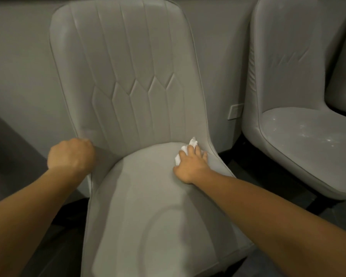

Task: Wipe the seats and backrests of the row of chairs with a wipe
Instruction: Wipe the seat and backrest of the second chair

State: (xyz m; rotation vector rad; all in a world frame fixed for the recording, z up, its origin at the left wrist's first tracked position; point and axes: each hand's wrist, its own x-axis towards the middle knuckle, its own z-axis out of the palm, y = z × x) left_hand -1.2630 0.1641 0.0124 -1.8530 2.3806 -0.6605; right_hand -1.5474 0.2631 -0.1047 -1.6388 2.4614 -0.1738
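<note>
The right hand [191, 165] presses a crumpled white wipe [185, 151] flat-fingered onto the back right corner of the grey chair [140, 196] seat, just below the backrest [128, 76]. The left hand [71, 154], curled closed, grips the chair's left edge. A second chair [300, 140] stands just beside it on the right.

Most of the wipe [185, 151] lies hidden under the right hand [191, 166], possibly crumpled.
</note>
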